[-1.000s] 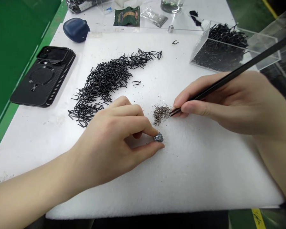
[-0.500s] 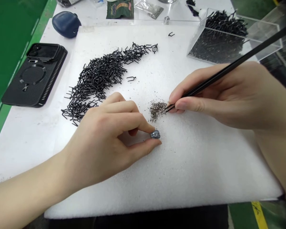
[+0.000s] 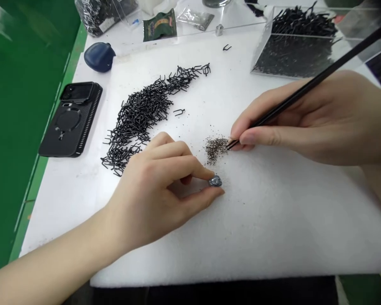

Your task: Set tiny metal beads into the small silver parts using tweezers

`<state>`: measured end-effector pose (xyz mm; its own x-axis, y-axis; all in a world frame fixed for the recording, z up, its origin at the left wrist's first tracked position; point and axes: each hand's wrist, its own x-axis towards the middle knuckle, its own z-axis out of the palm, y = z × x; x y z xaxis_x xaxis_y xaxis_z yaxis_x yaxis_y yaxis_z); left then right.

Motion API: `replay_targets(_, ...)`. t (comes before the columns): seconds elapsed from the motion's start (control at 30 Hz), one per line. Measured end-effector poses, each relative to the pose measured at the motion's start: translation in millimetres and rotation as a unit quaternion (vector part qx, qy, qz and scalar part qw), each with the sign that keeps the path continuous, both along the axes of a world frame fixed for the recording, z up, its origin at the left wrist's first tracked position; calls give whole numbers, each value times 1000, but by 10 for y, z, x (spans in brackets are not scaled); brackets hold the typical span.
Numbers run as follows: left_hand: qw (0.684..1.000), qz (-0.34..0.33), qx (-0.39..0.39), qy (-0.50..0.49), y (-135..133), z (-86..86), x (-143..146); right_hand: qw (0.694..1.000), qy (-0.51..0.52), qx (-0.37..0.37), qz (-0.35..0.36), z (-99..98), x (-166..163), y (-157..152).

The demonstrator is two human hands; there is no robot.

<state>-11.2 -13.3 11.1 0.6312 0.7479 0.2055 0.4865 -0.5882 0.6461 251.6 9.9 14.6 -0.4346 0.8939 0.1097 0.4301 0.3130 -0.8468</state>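
Note:
Between thumb and forefinger, my left hand pinches a small bluish-grey part with a rounded, ridged face, just above the white foam sheet. My right hand grips black tweezers like a pen. Their thin tips are at the right edge of a little heap of tiny metallic grains; whether a grain sits between them is too small to tell. Behind my left hand spreads a long pile of black fork-shaped pieces, with one loose fork-shaped piece beside it.
On the left lie a black phone and a dark blue rounded object. A clear box of black pieces stands at the back right. Along the back are a green packet, a clear bag and a dark filled bag.
The view has shifted, so the table's things appear farther right. Both hands keep their grips, and the tweezer tips stay at the right edge of the grain heap.

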Motion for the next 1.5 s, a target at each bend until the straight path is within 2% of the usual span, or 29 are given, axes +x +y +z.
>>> replay_targets(0.13,1000,1,14,-5,-12,11,6,998,68,-14,-5,36,-30,-61)
replay_targets(0.27,1000,-2,23,0,-6,12,25,991,85,-70,77,58,-84,-103)
replay_targets(0.37,1000,-1,25,-1,1,2,26,990,72,-76,99,52,-110,-108)
replay_targets(1.5,1000,-4,9,-24,-1,-29,36,989,45,-99,99,-6,-24,-114)
